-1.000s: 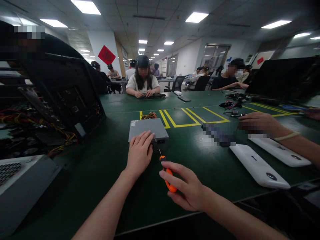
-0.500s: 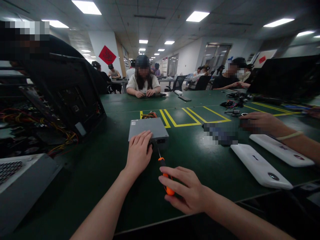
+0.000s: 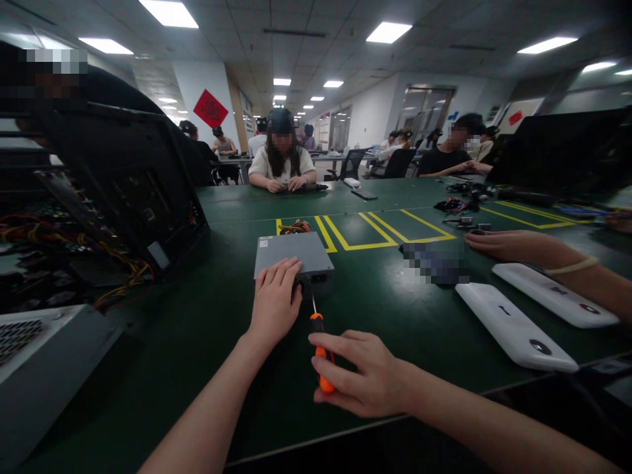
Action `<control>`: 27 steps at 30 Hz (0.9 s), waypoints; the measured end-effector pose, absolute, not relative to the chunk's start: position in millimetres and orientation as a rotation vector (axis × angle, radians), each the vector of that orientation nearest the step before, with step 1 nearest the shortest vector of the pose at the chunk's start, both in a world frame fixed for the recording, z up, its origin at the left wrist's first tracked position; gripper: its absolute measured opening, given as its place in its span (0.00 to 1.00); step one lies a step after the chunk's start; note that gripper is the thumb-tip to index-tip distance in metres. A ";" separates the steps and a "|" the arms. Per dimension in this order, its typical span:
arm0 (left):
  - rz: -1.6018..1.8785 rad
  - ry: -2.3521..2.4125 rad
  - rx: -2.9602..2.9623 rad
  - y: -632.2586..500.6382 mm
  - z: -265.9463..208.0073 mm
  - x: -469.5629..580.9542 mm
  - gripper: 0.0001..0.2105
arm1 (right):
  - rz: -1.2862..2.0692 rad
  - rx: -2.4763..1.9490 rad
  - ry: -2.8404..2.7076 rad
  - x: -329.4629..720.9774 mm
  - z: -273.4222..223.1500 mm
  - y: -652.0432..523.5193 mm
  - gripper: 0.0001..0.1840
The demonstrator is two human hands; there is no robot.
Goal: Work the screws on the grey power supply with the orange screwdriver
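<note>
Green bench: metal power supply at twelve o'clock, left grip laid on it, clamping unclear. Right grip clamped on orange-black screwdriver, now swung closer to six o'clock; shaft aims straighter at near side, contact unclear.

Place: PC-hardware workshop in open-plan, office-type rm
Bench: long, green, yellow-tape boxes marked on top
Hardware: PC case w/ exposed wires; grey metal box w/ cable bundle
Tool: orange/blk screwdriver
Far tables: ppl seated; person in white top also seated, across bench
Chairs: blk, office-type
Ceiling: tiled, rect. panel lights
</note>
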State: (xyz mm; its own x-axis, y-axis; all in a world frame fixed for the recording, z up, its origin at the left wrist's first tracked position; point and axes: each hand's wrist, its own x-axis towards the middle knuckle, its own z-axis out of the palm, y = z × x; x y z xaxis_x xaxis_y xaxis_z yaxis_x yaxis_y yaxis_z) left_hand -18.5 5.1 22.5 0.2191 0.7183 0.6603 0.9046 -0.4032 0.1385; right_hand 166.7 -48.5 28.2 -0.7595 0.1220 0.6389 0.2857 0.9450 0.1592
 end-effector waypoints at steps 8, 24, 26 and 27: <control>-0.952 -1.535 -2.206 5.0 22.8 -18.6 0.17 | -0.326 -0.126 -2.505 175.6 17.5 -30.7 0.19; -0.869 -1.573 -2.240 9.0 26.3 -18.2 0.19 | -0.048 -0.229 -2.587 173.6 22.3 -30.5 0.17; -0.842 -1.580 -2.231 10.7 26.4 -18.4 0.20 | 0.009 -0.305 -2.565 176.6 18.7 -24.9 0.17; -0.816 -1.591 -2.231 11.3 25.6 -18.7 0.21 | 0.046 -0.317 -2.480 176.8 14.8 -20.1 0.16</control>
State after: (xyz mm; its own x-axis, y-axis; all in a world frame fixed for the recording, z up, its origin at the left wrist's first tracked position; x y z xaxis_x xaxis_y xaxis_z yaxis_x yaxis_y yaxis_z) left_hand -18.7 11.3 25.6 0.2335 0.7717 0.5916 0.9307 -0.3536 0.0940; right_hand 176.8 -20.1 14.8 -0.7728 0.2378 0.5884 0.2157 0.9704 -0.1089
